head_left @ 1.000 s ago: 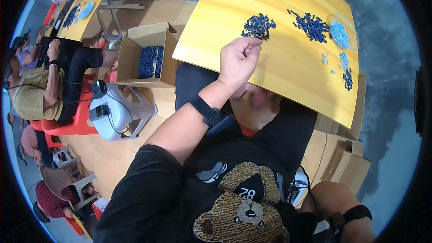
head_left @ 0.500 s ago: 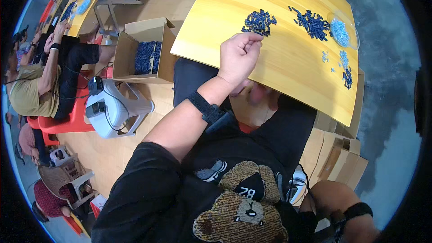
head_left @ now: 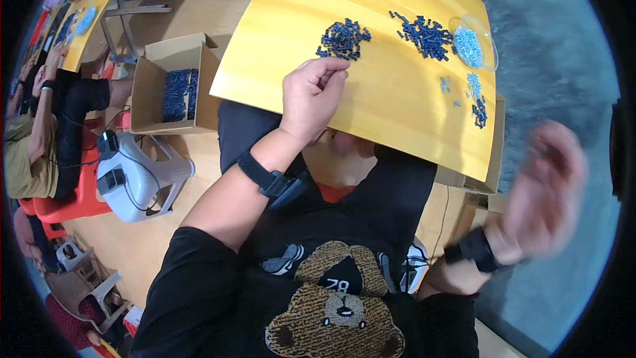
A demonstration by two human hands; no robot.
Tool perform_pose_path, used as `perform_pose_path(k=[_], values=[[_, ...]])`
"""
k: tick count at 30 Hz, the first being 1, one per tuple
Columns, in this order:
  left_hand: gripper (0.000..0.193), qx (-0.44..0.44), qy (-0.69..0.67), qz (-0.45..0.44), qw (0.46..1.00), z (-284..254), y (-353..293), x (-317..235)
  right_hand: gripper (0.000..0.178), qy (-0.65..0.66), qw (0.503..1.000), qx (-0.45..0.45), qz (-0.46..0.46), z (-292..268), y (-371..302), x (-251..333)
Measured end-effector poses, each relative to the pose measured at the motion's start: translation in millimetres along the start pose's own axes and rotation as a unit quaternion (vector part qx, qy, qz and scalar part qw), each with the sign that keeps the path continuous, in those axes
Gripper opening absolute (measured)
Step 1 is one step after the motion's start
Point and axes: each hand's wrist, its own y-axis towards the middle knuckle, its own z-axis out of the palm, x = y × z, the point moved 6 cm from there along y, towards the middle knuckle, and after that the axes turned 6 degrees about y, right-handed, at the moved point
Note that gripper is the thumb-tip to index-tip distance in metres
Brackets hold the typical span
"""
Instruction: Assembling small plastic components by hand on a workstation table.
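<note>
My left hand [head_left: 313, 96] rests at the near edge of the yellow wooden table [head_left: 278, 46], its thumb and forefinger pinched together. Whatever may be between the fingertips is too small to make out. Just beyond them lies a pile of small black cylindrical pieces [head_left: 342, 40]. My right hand [head_left: 546, 189] is raised off the table's right side, smeared by motion, so its fingers cannot be read. A second black pile [head_left: 427, 38] lies farther right, beside a clear round dish of small light-blue pieces [head_left: 469, 48]. Loose light-blue pieces [head_left: 473, 85] and a few black ones [head_left: 479, 113] lie nearer.
A cardboard box holding black pieces [head_left: 180, 96] stands on the floor at left. Near it is a white plastic stool [head_left: 142, 172] with black devices and cables. Another person [head_left: 40, 139] sits at a second table, far left. More cardboard boxes stand under the table's right side.
My right hand has swung up and forward from low at the lower right to beside the table. My left hand keeps its pinch near the black pile. The whole view has shifted slightly.
</note>
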Motion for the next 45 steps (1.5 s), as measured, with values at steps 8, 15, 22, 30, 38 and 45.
perform_pose_path(k=[8,15,22,30,38,45], values=[[0.013,0.002,0.038,0.004,0.999,-12.4,2.2,-2.2,0.009,-0.328,0.926,0.079,0.170,34.2,0.6,-181.7],[0.014,0.048,0.014,-0.037,0.998,-8.6,5.6,3.7,0.012,-0.368,0.904,0.061,0.207,32.6,43.4,-207.6],[0.015,0.075,-0.018,-0.063,0.995,-8.1,8.2,3.4,0.012,-0.403,0.903,0.055,0.140,55.3,94.8,-243.7],[0.014,0.089,-0.018,-0.040,0.995,-10.9,10.1,0.2,0.016,-0.563,0.807,0.043,0.174,70.8,119.0,-260.8],[0.013,0.082,-0.018,-0.035,0.996,-15.1,11.9,-3.7,0.015,-0.555,0.808,0.087,0.174,73.4,122.0,-281.7],[0.014,0.084,-0.031,-0.042,0.995,-12.8,9.1,1.0,0.008,-0.544,0.818,0.115,0.149,76.2,105.8,-274.7]])
